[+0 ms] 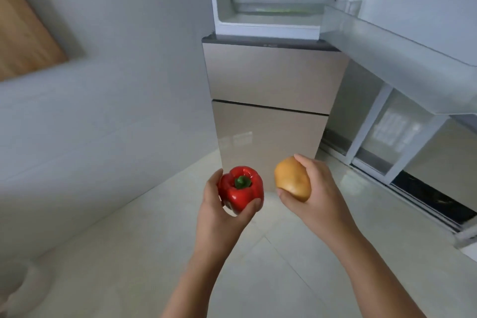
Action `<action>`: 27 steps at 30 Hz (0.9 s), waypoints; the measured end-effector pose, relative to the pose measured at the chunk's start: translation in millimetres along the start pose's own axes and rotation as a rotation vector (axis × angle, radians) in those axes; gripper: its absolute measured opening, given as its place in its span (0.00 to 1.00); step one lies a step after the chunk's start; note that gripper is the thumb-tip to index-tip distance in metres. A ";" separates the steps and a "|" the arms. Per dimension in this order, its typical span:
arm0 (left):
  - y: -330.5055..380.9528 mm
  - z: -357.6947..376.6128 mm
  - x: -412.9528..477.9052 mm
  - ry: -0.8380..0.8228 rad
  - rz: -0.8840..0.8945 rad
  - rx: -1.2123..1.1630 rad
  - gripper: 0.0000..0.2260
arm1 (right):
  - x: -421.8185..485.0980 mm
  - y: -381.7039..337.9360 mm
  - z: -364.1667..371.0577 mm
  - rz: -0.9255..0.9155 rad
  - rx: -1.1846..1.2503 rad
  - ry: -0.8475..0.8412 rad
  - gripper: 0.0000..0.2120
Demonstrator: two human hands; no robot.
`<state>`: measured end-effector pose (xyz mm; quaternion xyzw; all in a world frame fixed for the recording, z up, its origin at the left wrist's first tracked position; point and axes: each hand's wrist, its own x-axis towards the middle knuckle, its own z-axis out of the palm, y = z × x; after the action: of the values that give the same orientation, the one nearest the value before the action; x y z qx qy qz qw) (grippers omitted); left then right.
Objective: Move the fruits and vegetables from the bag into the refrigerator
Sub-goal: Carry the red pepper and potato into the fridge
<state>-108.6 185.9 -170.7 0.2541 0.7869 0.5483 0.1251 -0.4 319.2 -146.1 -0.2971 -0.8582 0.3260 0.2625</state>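
Holding one red pepper (241, 190), one potato (291, 178), facing refrigerator (273, 77).

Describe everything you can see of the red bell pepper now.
The red bell pepper is glossy, smooth and lobed, with a short green stem facing the camera. The left hand grips it, thumb across its lower front. It is held in mid-air before the open refrigerator, not yet inside.
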 end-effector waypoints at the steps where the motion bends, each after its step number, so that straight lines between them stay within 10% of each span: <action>1: -3.7 -6.6 7.2 0.013 -0.011 -0.011 0.37 | 7.9 -4.8 8.9 -0.015 0.006 -0.011 0.33; 27: 56.0 40.0 417.4 -0.001 0.271 -0.122 0.34 | 411.3 11.4 25.1 -0.101 0.042 0.235 0.32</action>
<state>-425.3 457.1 -99.4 0.3502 0.7104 0.6069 0.0654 -294.7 596.2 -64.9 -0.2843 -0.8283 0.2932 0.3836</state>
